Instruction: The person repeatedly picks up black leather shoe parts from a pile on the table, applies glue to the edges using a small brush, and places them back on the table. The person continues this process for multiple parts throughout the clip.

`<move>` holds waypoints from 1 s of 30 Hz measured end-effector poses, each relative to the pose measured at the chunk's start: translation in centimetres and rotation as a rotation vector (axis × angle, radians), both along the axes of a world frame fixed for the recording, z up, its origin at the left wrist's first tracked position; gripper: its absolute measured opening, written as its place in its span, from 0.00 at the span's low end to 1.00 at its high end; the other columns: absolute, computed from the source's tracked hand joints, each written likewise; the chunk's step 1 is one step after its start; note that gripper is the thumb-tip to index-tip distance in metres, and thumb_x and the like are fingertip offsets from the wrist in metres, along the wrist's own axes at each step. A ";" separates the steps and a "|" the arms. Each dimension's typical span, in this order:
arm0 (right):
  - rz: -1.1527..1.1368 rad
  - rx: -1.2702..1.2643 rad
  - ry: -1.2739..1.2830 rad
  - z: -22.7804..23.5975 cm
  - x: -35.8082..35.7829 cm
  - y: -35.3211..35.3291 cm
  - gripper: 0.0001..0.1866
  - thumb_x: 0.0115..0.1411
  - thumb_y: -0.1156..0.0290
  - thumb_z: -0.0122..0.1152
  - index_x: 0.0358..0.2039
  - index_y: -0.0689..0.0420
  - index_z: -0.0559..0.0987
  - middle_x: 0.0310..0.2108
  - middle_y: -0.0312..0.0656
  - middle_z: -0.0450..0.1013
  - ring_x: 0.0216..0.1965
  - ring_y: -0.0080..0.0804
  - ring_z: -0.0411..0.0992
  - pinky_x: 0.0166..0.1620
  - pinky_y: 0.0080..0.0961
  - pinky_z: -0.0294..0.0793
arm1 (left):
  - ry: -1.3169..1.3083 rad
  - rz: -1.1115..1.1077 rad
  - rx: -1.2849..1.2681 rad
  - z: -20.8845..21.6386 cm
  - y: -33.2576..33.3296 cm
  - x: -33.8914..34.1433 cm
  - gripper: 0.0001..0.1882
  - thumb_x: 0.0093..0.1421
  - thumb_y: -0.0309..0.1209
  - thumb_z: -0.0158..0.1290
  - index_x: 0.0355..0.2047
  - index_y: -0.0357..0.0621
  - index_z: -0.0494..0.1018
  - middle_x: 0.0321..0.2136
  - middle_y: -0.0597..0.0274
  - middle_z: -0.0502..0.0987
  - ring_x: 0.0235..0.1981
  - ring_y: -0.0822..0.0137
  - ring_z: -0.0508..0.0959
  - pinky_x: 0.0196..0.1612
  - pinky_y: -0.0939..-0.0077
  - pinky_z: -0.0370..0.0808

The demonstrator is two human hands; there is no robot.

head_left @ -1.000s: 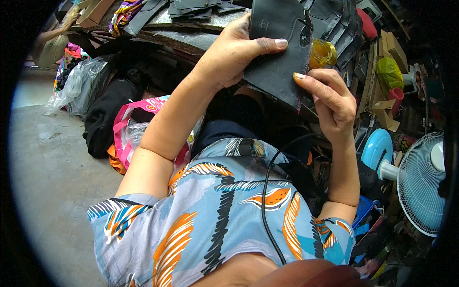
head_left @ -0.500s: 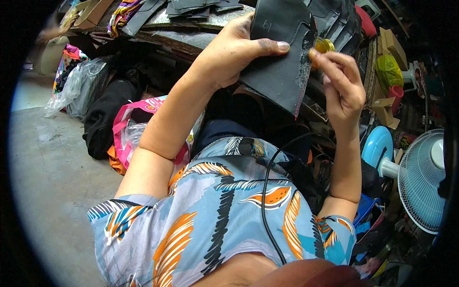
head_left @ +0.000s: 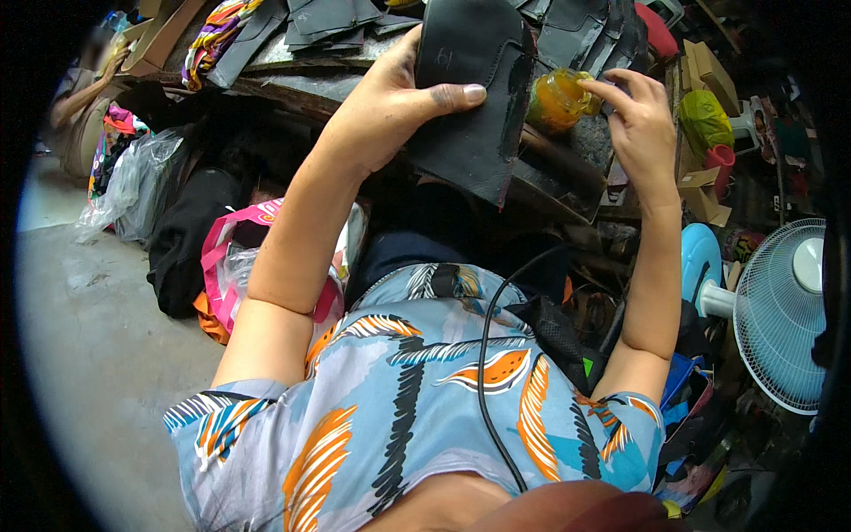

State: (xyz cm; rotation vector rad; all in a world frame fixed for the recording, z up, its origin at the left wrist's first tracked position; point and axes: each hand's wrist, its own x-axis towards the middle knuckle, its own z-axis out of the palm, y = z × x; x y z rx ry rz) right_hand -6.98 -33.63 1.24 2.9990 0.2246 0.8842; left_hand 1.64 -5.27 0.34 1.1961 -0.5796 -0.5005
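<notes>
My left hand [head_left: 399, 105] grips a flat black leather-like piece [head_left: 461, 133], its thumb lying on the face and its other fingers hidden behind. The piece has a rounded top and a stitched seam, and tapers to a corner at the bottom. Right of it stands a clear jar [head_left: 556, 111] with yellow-orange stuff inside. My right hand [head_left: 645, 129] is at the jar's rim, index finger stretched toward its mouth and the other fingers loosely bent. I make out no tool in that hand.
More black cut pieces [head_left: 328, 22] lie on the worktable, beside a colourful cloth [head_left: 215, 40]. A fan [head_left: 784, 315] stands at the right, near cardboard boxes [head_left: 709, 75]. Bags [head_left: 235, 266] sit on the floor at left. Another person's arm [head_left: 84, 97] shows far left.
My right hand has gone from the edge of the black piece to the jar's rim. The black piece and my left hand have shifted left in the picture, uncovering the jar.
</notes>
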 end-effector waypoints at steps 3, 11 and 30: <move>0.043 -0.110 0.040 -1.5 0.8 -0.6 0.15 0.50 0.79 0.59 0.34 0.44 0.85 0.46 0.33 0.75 0.51 0.38 0.69 0.55 0.38 0.69 | 0.006 0.006 -0.068 -0.2 -0.5 0.0 0.35 0.53 0.25 0.65 0.58 0.33 0.62 0.43 0.51 0.78 0.40 0.66 0.82 0.43 0.73 0.82; 0.192 0.654 0.047 -0.1 -0.2 2.7 0.16 0.52 0.82 0.52 0.39 0.55 0.83 0.50 0.41 0.72 0.55 0.37 0.68 0.58 0.33 0.66 | -0.098 0.008 -0.078 -0.8 -2.2 0.3 0.26 0.57 0.24 0.60 0.54 0.33 0.64 0.41 0.51 0.78 0.38 0.67 0.82 0.40 0.74 0.83; 0.315 0.183 -0.120 0.9 -4.5 7.4 0.29 0.43 0.79 0.60 0.47 0.38 0.84 0.41 0.34 0.74 0.39 0.33 0.71 0.45 0.29 0.67 | 0.040 -0.025 -0.205 -0.1 -2.9 0.4 0.26 0.56 0.25 0.61 0.54 0.34 0.64 0.40 0.52 0.78 0.36 0.68 0.81 0.39 0.75 0.82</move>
